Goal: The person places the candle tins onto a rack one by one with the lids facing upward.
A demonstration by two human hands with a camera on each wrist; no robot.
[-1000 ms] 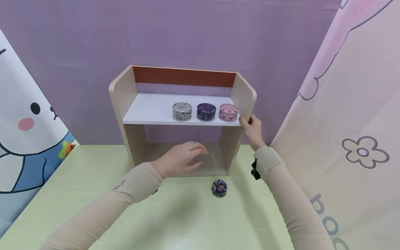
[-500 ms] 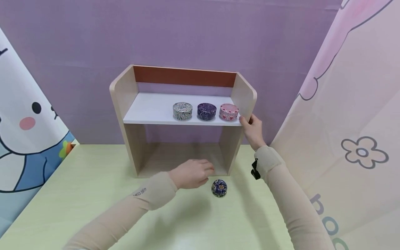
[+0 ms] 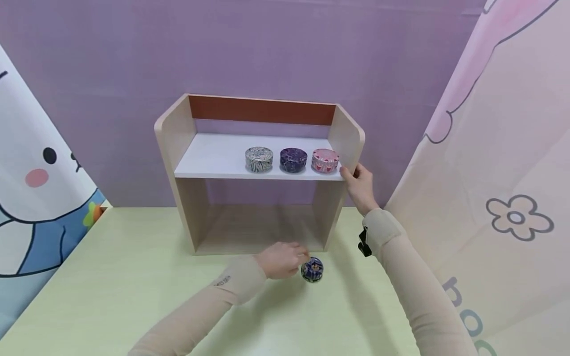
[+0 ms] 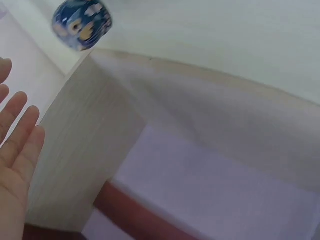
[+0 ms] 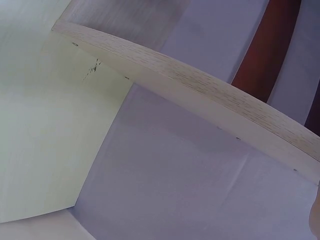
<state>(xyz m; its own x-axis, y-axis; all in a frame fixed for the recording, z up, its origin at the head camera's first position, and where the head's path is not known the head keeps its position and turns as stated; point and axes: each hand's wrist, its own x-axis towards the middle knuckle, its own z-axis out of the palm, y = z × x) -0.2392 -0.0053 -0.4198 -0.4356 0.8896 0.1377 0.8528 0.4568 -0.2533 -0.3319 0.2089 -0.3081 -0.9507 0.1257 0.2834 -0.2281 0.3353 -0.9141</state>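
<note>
A small round tin (image 3: pixel 312 270) with a dark blue floral pattern sits on the table in front of the shelf unit (image 3: pixel 171 141). My left hand (image 3: pixel 282 259) is just left of it, fingers extended. In the left wrist view, a gap separates those fingers (image 4: pixel 31 142) from the tin (image 4: pixel 82 24). At the unit's right side panel, my right hand (image 3: pixel 361 190) grips the front edge, thumb at the white board; its other fingers are partly hidden. Only a sliver of that hand (image 5: pixel 315 217) enters the right wrist view.
On the white upper board (image 3: pixel 209 160) stand a black-and-white tin (image 3: pixel 259 159), a dark purple tin (image 3: pixel 293 160) and a pink tin (image 3: pixel 325 160). Below is an open compartment (image 3: pixel 254 225). A purple backdrop (image 3: pixel 276 49) hangs behind, with printed sheets on both sides.
My left hand has moved down and right, from in front of the lower compartment to beside the blue tin. The right hand keeps its grip on the panel; the tins stay put.
</note>
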